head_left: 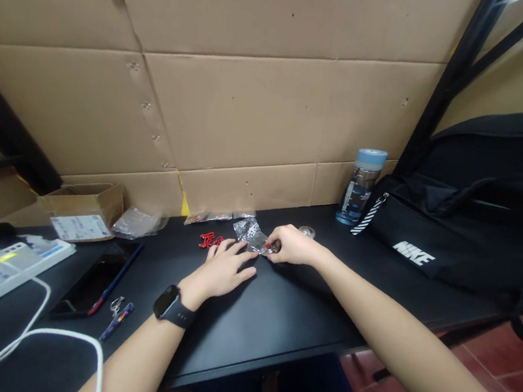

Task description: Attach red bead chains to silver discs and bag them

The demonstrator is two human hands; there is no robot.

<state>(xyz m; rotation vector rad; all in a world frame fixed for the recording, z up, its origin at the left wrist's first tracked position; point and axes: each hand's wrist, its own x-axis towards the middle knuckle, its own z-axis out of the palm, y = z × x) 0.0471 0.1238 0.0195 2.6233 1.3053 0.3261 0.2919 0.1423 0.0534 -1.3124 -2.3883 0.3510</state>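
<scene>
A clear plastic bag lies crumpled on the black table between my hands. My left hand rests palm down with its fingers spread, the fingertips at the near edge of the bag. Pinched at the bag's near right end, my right hand has a small red item between thumb and fingers; its exact kind is too small to make out. Just beyond my left fingers lies a loose bunch of red cords. A small round clear object is partly hidden behind my right hand.
Several small filled bags line the cardboard wall. To the left are a cardboard box, clear plastic packaging, a phone, a keychain and a white cable. On the right stand a water bottle and a black backpack.
</scene>
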